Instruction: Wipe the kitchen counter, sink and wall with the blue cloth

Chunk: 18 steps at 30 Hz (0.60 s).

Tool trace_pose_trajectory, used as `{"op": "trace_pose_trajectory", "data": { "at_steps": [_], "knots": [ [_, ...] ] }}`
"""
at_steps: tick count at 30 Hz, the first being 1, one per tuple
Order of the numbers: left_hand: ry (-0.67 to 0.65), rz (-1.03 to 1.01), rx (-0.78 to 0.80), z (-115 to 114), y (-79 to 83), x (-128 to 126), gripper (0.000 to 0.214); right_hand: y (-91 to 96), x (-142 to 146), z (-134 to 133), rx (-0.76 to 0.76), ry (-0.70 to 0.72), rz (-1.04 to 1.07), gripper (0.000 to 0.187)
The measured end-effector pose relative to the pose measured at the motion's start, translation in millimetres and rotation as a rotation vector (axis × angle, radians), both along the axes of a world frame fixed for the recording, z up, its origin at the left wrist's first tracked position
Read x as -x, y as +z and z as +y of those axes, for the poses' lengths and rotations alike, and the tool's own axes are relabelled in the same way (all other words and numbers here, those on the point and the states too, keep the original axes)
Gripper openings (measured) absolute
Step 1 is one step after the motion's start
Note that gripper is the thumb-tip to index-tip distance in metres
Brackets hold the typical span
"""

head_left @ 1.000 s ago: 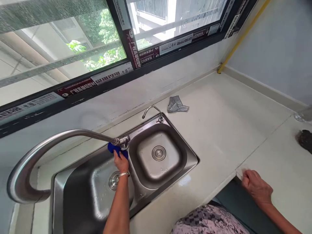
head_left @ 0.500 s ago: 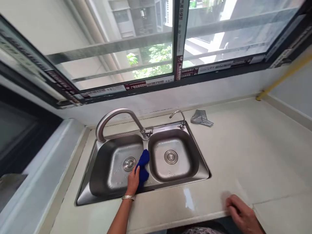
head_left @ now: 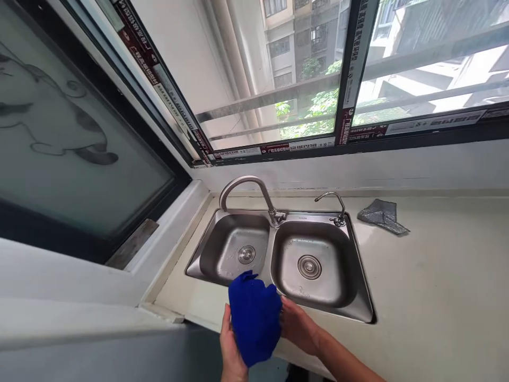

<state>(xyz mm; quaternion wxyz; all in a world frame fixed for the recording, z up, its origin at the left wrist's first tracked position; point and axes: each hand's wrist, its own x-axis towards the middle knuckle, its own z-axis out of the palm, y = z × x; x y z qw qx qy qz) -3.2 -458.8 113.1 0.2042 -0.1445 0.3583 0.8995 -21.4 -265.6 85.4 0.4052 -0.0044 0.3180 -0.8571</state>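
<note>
A crumpled blue cloth (head_left: 254, 318) hangs between my hands, just in front of the sink's near rim. My left hand (head_left: 230, 344) holds it from the left side and below. My right hand (head_left: 299, 326) presses against its right side. Behind them is a double stainless steel sink (head_left: 314, 216), with wet basins and round drain strainers. A tall curved faucet (head_left: 248, 183) rises from the rim between the basins. A smaller tap (head_left: 332, 199) stands at the back right corner. My wrists and forearms are bare.
A grey mesh scouring cloth (head_left: 382, 216) lies on the beige countertop (head_left: 437, 292) right of the sink. Behind the counter is a window (head_left: 278, 79) with railings. A frosted glass panel (head_left: 79, 132) with a painted pattern stands at the left.
The blue cloth has come out of the left basin to the front of the sink. My right hand has left the counter edge and joined my left on the cloth. The view has turned left.
</note>
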Motion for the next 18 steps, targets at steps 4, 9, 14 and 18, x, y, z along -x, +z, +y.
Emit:
{"op": "trace_pose_trajectory", "data": {
  "at_steps": [4, 9, 14, 18],
  "knots": [
    [0.065, -0.05, -0.129, -1.2, -18.8, -25.6, 0.046, 4.6, -6.5, -3.0, -0.1, -0.004, 0.112, 0.047],
    [0.108, -0.004, -0.207, -1.1, -44.1, -26.3, 0.047, 15.4, 6.3, -5.4, -0.328, -0.24, 0.269, 0.05],
    [0.154, 0.022, -0.204, 18.3, -30.0, 5.0, 0.029, 51.7, 22.7, -7.7, -0.502, -0.495, 0.49, 0.05],
    [0.121, 0.146, -0.23, 30.1, -12.9, 24.6, 0.035, 109.7, 35.1, 14.7, -0.728, -0.711, 0.759, 0.043]
  ]
}}
